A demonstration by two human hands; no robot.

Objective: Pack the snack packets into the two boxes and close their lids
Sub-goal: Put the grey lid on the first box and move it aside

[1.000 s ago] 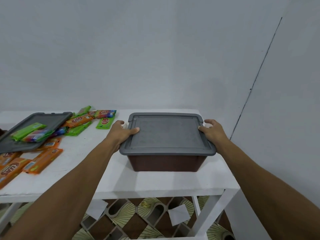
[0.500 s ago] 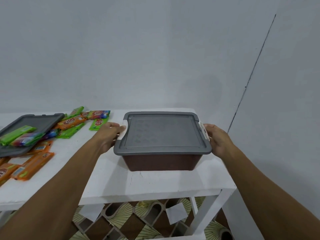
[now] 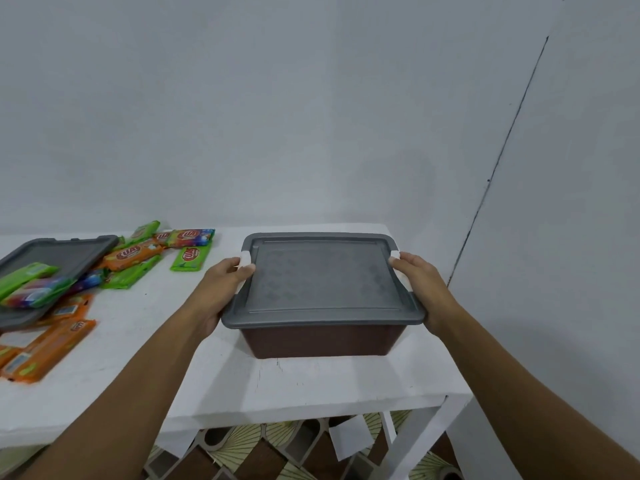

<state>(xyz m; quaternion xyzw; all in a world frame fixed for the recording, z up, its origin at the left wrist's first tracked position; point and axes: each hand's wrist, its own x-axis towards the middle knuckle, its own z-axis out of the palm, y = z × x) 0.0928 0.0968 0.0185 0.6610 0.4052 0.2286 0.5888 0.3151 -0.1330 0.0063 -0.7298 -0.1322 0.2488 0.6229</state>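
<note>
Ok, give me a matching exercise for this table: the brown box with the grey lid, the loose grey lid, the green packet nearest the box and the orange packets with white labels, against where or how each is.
Things:
1. brown plastic box with a grey lid
2. loose grey plastic lid
3. green snack packet nearest the box
4. orange snack packets with white labels

States:
A. far left, at the near edge of the white table
B. gripped at both ends by the left hand and right hand
C. has packets lying on it
D. flat, between pile and box

Pairs: 1-B, 2-C, 3-D, 4-A
</note>
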